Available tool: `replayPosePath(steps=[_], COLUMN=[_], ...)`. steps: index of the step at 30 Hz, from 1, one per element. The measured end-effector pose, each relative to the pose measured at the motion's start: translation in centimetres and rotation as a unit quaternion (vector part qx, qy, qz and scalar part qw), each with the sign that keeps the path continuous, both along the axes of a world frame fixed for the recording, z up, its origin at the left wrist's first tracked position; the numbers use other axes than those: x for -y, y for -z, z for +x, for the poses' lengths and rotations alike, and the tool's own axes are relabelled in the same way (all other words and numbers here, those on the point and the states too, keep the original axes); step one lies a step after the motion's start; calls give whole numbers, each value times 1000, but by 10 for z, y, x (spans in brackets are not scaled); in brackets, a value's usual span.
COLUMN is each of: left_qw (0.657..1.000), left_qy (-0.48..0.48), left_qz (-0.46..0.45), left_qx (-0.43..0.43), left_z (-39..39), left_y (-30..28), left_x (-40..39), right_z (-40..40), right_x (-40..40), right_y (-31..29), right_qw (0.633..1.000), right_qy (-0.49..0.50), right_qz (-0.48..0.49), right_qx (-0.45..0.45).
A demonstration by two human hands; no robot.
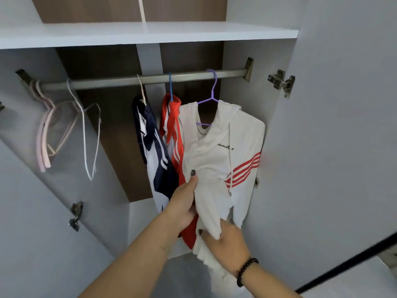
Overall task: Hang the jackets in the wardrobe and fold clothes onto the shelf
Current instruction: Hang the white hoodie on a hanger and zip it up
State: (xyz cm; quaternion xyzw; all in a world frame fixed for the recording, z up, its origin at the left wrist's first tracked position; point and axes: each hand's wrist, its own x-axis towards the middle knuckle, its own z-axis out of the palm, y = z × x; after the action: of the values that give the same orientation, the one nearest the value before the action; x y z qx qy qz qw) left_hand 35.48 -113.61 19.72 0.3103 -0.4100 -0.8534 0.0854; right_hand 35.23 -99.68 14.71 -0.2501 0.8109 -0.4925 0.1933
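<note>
A white hooded jacket [221, 147] with red stripes on its sleeve hangs on a purple hanger [209, 97] from the wardrobe rail [111, 81], at the right end. My left hand [182, 203] grips the jacket's front edge, thumb on top of the fabric. My right hand [227, 244] holds the lower part of the same jacket, fingers curled into the cloth. To its left hang a red jacket [174, 130] on a blue hanger and a navy-and-white jacket [152, 147] on a pale hanger.
Several bare hangers [71, 130], pink and white, hang at the rail's left end. A white shelf [146, 34] spans the wardrobe above the rail. The open right door [343, 125] stands close beside the white jacket; the left door [32, 211] is open too.
</note>
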Motion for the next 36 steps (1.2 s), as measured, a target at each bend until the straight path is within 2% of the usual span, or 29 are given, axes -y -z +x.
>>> replayPosePath(steps=[4, 6, 9, 12, 16, 21, 23, 26, 32, 34, 36], left_qw=[997, 992, 959, 931, 934, 978, 982, 984, 997, 998, 972], left_qy=[64, 79, 154, 234, 266, 122, 78, 39, -26, -8, 24], left_qz=[-39, -97, -214, -236, -148, 90, 137, 155, 69, -49, -219], left_qx=[-19, 25, 106, 151, 188, 140, 102, 74, 19, 44, 84], left_z=[29, 50, 79, 104, 122, 128, 127, 124, 113, 109, 107], left_y=[-5, 4, 25, 43, 59, 70, 72, 72, 66, 66, 64], left_x=[25, 30, 27, 18, 7, 2, -3, -14, -27, -30, -33], right_z=[8, 11, 12, 13, 18, 24, 28, 27, 0, -9, -14], right_x=[11, 16, 25, 32, 40, 43, 42, 36, 9, 0, -7], right_y=[-1, -5, -10, -15, -18, -17, -14, -11, -17, -18, -21], right_qw=[994, 990, 982, 973, 972, 976, 974, 971, 971, 962, 948], right_qy=[51, 51, 89, 126, 134, 115, 111, 106, 122, 127, 136], right_qz=[-41, -54, -96, -116, -100, -100, -108, -116, -95, -111, -132], right_qx=[92, 117, 138, 154, 165, 158, 164, 179, 181, 215, 256])
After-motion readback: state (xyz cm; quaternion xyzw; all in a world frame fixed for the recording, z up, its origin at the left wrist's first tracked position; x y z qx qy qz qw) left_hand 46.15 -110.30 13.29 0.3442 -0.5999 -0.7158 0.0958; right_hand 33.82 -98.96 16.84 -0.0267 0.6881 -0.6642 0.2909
